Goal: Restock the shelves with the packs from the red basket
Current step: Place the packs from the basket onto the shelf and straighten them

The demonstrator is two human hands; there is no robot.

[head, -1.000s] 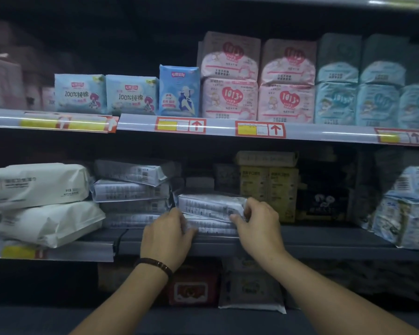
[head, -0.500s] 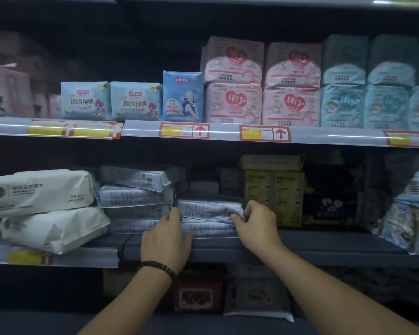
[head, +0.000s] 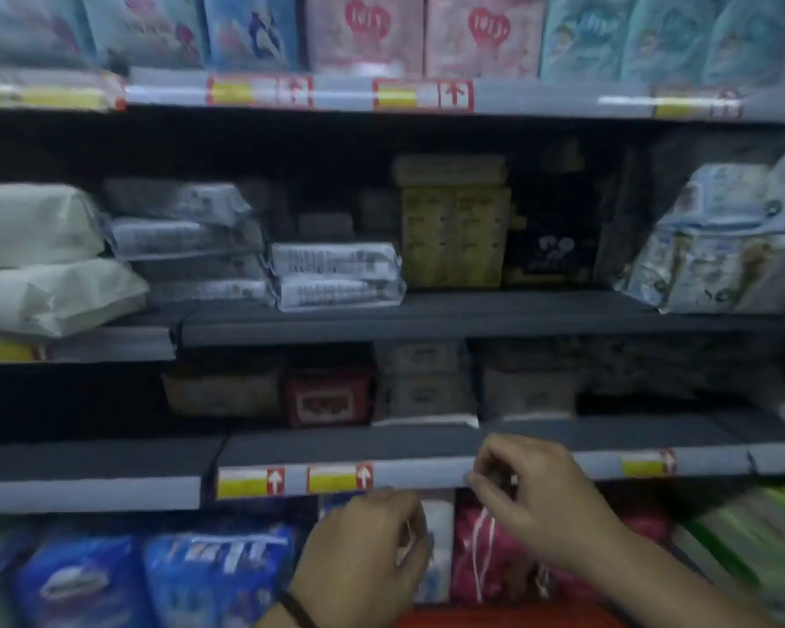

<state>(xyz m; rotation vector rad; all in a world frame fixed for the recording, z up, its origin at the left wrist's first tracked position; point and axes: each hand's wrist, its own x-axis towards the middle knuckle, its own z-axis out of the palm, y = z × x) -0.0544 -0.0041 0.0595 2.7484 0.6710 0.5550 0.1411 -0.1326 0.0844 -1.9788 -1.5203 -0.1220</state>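
Both hands are low in the head view, in front of the price rail [head: 418, 474] of the lower shelf [head: 336, 439]. The picture is smeared by motion.

The left hand [head: 368, 552] shows its back, knuckles up, with the fingers loosely curled downward and nothing seen in them. It has a dark wristband [head: 296, 608] at the wrist, and the forearm rises from the bottom edge. The right hand [head: 542, 505] sits higher and to the right, just at the rail. Its wrist is bent and its fingers are hooked toward the thumb as if in a pinch. With the blur I cannot tell whether it grips anything.

A strip of the red basket [head: 495, 619] shows at the bottom edge, below and between the two forearms.

On the middle shelf [head: 472, 317], well above the hands, two grey-white packs [head: 336, 276] lie flat, one on top of the other, at the front edge. They lie just beside a taller stack of similar grey packs [head: 187, 237] on their left and are near yellow boxes [head: 454, 233] on their right.

Behind the hands, under the lower shelf, stand blue packs [head: 214, 568] and a pink-red pack [head: 486, 550].
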